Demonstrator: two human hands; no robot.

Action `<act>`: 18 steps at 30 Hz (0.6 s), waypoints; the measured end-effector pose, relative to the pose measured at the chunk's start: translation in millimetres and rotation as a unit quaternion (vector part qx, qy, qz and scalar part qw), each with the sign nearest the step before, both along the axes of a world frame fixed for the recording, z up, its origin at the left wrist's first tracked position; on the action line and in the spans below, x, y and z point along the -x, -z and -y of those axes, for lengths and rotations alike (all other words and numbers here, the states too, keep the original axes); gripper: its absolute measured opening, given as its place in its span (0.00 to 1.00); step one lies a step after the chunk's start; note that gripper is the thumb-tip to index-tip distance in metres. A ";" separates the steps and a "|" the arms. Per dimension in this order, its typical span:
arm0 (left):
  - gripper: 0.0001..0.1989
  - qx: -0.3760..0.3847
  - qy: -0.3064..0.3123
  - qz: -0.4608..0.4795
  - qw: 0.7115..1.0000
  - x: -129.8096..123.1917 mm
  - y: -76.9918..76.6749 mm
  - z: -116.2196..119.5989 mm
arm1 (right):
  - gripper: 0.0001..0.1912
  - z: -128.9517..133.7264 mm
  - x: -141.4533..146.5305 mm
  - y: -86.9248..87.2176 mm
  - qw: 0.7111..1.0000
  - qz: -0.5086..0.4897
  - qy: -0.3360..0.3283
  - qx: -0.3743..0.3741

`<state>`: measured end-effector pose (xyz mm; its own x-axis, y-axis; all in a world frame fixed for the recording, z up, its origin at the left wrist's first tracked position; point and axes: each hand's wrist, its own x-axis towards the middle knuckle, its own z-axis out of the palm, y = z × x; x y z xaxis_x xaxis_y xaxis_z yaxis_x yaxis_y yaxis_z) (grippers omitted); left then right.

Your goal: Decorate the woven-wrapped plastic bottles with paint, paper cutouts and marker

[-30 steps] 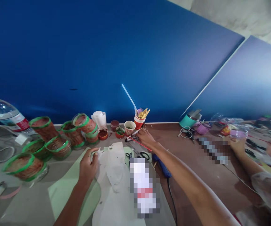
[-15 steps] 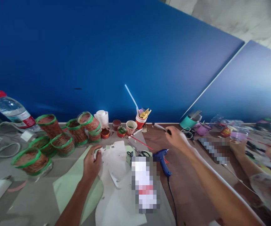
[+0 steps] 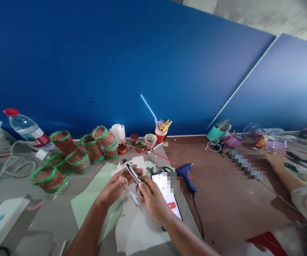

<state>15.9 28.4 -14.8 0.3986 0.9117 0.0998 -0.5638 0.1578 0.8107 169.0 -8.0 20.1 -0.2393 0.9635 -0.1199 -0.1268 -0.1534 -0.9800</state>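
My right hand (image 3: 150, 197) is closed round a slim white pen-like marker (image 3: 132, 171) with a black end, tilted up to the left. Close against it, my left hand (image 3: 117, 185) has its fingers curled about the marker's upper part; the exact grip is partly hidden. Both hands hover over white cut paper (image 3: 134, 231), which lies partly on a pale green sheet (image 3: 89, 199). Just right of my right hand lies a phone (image 3: 178, 209) with a lit screen. Black-handled scissors (image 3: 166, 169) rest above the phone.
A blue glue gun (image 3: 187, 176) lies to the right with its cord running forward. Several green-rimmed brown cups (image 3: 46, 179) and a water bottle (image 3: 30, 129) stand at left. Small paint pots and a utensil cup (image 3: 160, 135) line the blue partition. Another person's hand (image 3: 276, 161) is at far right.
My right hand has come from the back right to the middle, bringing the marker. My left hand has lifted off the paper and met it there.
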 end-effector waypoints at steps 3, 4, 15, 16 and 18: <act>0.19 0.015 0.014 0.002 1.000 1.0 1.1 1.1 | 0.08 6.5 17.6 5.4 1.000 0.000 0.012 0.004; 0.16 0.026 0.001 0.010 1.000 2.0 2.2 -0.1 | 0.08 8.3 17.7 5.2 1.000 0.025 0.005 -0.012; 0.11 0.085 -0.161 0.091 0.979 13.4 8.3 -18.3 | 0.32 30.7 -100.6 41.0 0.839 0.487 0.157 -0.182; 0.11 0.084 -0.161 0.088 0.979 11.7 8.2 -19.0 | 0.35 31.0 -105.1 46.4 0.830 0.509 0.146 -0.177; 0.11 0.084 -0.160 0.077 0.981 9.1 8.6 -19.5 | 0.41 30.5 -105.6 53.5 0.817 0.539 0.118 -0.168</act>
